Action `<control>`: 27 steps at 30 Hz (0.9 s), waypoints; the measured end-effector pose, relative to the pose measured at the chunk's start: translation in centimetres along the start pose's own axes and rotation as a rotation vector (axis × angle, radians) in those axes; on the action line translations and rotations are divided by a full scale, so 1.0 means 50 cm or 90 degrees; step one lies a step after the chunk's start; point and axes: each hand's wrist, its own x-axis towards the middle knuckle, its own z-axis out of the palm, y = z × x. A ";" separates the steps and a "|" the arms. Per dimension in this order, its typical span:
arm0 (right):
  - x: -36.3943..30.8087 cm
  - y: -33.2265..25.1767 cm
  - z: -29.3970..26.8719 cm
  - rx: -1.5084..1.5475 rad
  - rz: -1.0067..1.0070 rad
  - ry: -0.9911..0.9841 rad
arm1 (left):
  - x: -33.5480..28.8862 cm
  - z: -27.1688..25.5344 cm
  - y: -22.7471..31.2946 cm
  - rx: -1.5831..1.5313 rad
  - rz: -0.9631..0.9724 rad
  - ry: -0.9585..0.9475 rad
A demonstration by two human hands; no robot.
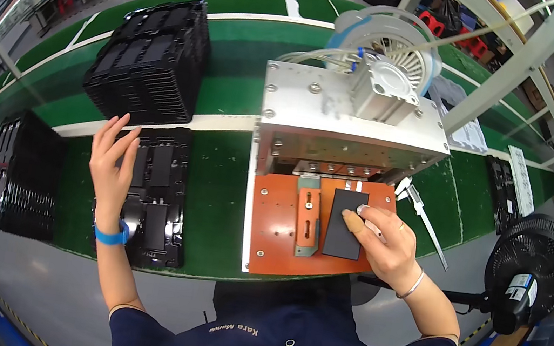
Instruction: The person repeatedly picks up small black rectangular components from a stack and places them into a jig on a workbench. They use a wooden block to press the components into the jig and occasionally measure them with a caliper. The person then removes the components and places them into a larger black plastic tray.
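Observation:
On the orange base plate (273, 235) of a metal press (327, 120) lies a flat black rectangular block (342, 235). My right hand (388, 247) grips its right side, thumb and fingertips on its upper face; the thumb wears a tan finger cover. Just left of the block is an orange slotted stop (308, 221) on a grey bar. My left hand (112, 164) is raised at the left with its fingers spread and holds nothing. Beside and partly behind it, a shiny black tray (175, 219) holds several dark rectangular pieces (155, 227).
Tall stacks of black trays stand behind the left hand (151, 60) and at the far left (25, 173). Calipers (424, 218) lie right of the press. A black fan (530, 262) stands at the right edge; a white fan (394, 44) sits behind the press.

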 end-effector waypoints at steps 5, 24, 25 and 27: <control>-0.042 -0.032 0.012 0.137 0.117 -0.069 | 0.033 -0.025 0.216 -0.119 0.295 -0.001; 0.016 0.015 0.078 0.179 0.171 -0.101 | -0.018 0.072 0.380 -0.372 0.432 -0.542; 0.019 0.014 0.077 0.174 0.186 -0.100 | -0.017 0.070 0.380 -0.370 0.431 -0.540; 0.017 0.017 0.076 0.174 0.171 -0.089 | -0.018 0.069 0.380 -0.368 0.429 -0.542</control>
